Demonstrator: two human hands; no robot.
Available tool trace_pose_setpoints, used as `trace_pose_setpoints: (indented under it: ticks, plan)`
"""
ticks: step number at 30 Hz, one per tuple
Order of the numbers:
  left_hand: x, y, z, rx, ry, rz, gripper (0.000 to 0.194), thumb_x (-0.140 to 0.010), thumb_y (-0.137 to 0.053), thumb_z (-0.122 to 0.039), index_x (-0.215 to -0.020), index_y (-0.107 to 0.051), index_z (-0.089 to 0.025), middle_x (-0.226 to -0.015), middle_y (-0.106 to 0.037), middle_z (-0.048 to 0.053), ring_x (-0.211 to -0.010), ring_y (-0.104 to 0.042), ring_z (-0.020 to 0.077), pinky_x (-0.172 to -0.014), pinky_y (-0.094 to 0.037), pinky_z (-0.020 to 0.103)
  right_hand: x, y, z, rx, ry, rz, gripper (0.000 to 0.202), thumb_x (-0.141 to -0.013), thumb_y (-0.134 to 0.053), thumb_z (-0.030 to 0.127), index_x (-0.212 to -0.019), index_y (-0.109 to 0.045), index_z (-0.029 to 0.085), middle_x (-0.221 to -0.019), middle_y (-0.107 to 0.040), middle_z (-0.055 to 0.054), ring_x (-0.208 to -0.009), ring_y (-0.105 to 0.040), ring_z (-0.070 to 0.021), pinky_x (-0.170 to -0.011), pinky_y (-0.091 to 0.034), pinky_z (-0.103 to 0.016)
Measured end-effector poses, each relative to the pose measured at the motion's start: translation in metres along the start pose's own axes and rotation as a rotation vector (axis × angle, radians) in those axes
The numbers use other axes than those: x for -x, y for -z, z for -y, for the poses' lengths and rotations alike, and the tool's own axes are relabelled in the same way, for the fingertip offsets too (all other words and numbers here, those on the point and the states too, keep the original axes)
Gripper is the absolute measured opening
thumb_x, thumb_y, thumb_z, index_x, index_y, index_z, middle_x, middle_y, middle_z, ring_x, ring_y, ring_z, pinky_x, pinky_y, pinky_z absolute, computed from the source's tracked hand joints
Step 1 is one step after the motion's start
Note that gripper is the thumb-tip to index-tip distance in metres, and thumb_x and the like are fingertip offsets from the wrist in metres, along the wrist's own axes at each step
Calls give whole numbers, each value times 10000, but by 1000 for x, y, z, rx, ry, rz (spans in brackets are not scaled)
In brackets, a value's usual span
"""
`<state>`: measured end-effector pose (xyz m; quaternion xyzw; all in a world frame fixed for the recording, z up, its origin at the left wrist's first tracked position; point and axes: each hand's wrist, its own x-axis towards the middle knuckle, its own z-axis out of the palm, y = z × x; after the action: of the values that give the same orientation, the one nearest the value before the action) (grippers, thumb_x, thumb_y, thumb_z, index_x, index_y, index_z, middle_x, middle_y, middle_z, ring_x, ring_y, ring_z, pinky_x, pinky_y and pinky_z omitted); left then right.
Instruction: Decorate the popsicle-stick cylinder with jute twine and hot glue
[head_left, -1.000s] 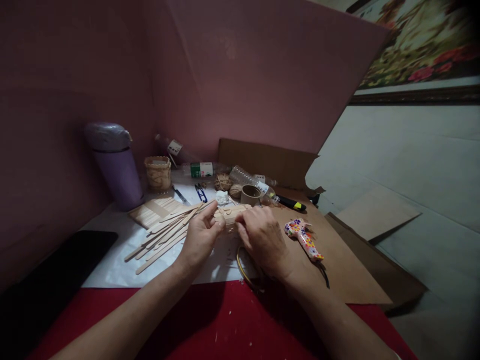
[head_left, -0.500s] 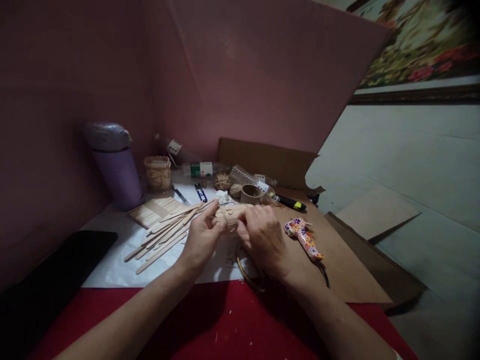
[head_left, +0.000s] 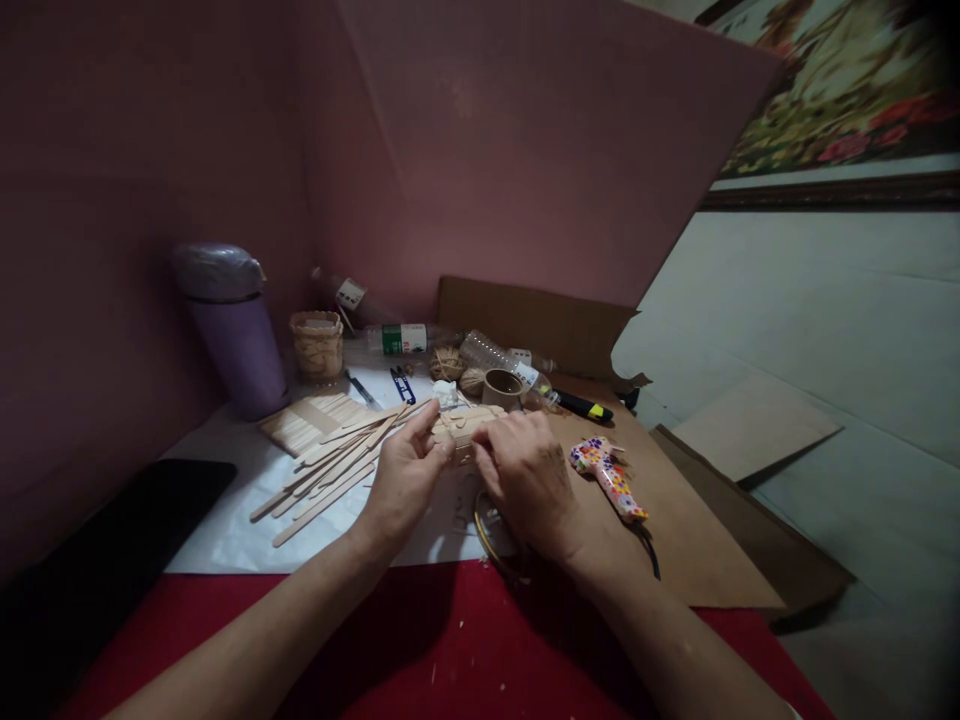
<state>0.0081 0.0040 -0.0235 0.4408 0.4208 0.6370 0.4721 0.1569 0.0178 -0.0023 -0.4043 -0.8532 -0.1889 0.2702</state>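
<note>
From the craft-stick piece (head_left: 466, 422), room opens toward 6 o'clock, past the white sheet's (head_left: 225, 545) front edge onto red cloth (head_left: 427, 630); loose craft sticks (head_left: 330, 480) crowd 8 to 9, a cardboard ring (head_left: 501, 390) stands near at 1, and a floral glue gun (head_left: 611, 482) lies toward 4 on brown cardboard (head_left: 697, 550). A pink wall (head_left: 480, 160) rises at 12. The piece is above the sheet, long axis roughly 9-to-3, left hand (head_left: 409, 465) pinching its 9 o'clock end, right hand's (head_left: 525, 475) curled fingers gripping the other.
</note>
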Motion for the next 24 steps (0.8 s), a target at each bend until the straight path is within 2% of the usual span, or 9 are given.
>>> trace_pose_setpoints:
  ticks: [5, 11, 17, 21, 24]
  plan:
    - [0, -1, 1, 17, 25, -4, 834, -665, -735, -261, -1404, -437, -14, -555, -450, -71, -531, -387, 87, -508, -322, 225, -1, -1, -1, 60, 34, -4, 103, -872, -550, 155, -787, -610, 157, -783, -646, -74, -766, -516, -235, -755, -344, -350]
    - [-1, 0, -1, 79, 57, -21, 894, -641, -762, -279, -1405, -411, 24, -563, -449, -69, -535, -384, 85, -505, -305, 220, 0, -1, -6, -3, -41, -116, 105, -878, -508, 135, -820, -593, 159, -774, -613, -64, -739, -499, -225, -705, -342, -334]
    - [-1, 2, 3, 58, 60, -20, 876, -649, -764, -290, -1407, -425, -10, -540, -419, -85, -505, -359, 75, -482, -279, 212, 0, 1, -3, -85, 19, -46, 90, -900, -522, 168, -848, -596, 167, -836, -650, -68, -796, -519, -218, -752, -351, -331]
    - [-1, 0, 4, 38, 38, -5, 839, -648, -766, -283, -1392, -464, -41, -599, -508, -46, -595, -453, 118, -559, -368, 241, -1, 0, 0, 1, 90, -26, 156, -929, -508, 197, -816, -609, 165, -822, -661, -73, -800, -519, -224, -755, -341, -341]
    - [-1, -2, 5, 21, 20, -2, 812, -643, -770, -287, -1369, -499, -46, -673, -568, -8, -644, -474, 136, -601, -395, 265, -2, -2, 1, 120, 142, -20, 207, -930, -481, 153, -761, -599, 167, -754, -638, -70, -750, -506, -223, -722, -323, -350]
